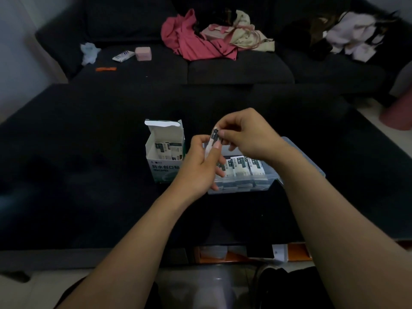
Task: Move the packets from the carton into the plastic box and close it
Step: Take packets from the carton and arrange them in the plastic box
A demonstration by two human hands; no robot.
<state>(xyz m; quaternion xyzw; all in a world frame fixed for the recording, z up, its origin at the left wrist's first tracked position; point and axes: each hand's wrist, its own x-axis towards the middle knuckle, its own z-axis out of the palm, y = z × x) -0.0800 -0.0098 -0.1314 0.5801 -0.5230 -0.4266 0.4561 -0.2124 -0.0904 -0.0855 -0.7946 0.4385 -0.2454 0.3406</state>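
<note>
My left hand [201,158] and right hand [244,133] both pinch one slim white-and-dark paper packet [214,137], long axis upright (its lower part hidden behind my fingers). It hangs between the open white cardboard carton [165,161] and the clear plastic box [243,175].

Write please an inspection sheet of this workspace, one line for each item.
Surface: dark table, carton and box side by side on it.
Job's things: carton open, packets still inside; plastic box open, a row of packets in it; one packet held above it.
Clutter: nothing seen on the table.
Grippers: left hand and right hand both pinch the packet.
Cables: nothing seen.
Surroundings: dark sofa behind, with clothes and small items.
</note>
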